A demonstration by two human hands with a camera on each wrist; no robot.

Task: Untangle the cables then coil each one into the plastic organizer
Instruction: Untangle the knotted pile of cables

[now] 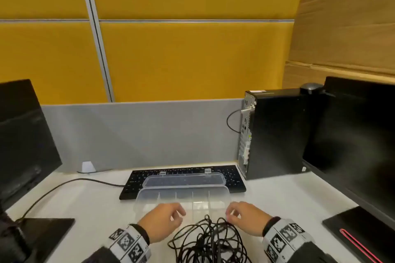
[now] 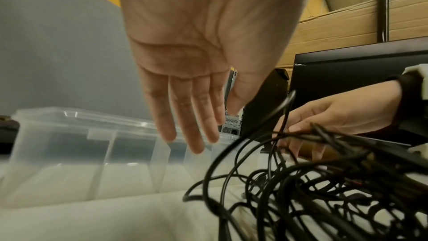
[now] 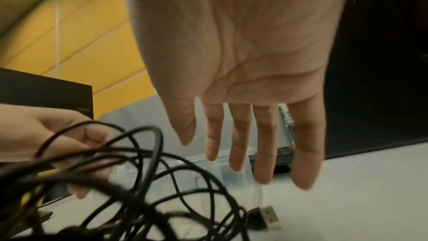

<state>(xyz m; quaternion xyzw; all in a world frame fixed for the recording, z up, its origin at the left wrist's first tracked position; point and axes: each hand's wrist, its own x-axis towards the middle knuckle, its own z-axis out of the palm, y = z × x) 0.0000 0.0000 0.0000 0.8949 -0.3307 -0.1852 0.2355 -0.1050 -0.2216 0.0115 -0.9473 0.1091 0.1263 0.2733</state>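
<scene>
Black cables (image 1: 207,241) in tangled heap on white bench (image 1: 89,203), front centre, just in front of clear plastic organizer (image 1: 183,196). Organizer open, lid lying back on black keyboard (image 1: 233,179). Left hand (image 1: 162,221) beside heap's left, right hand (image 1: 245,219) beside its right; fingers of both straight, loosely apart, gripping nothing. USB plug (image 3: 268,216) on bench at heap's edge. PC tower (image 1: 275,132) back right.
</scene>
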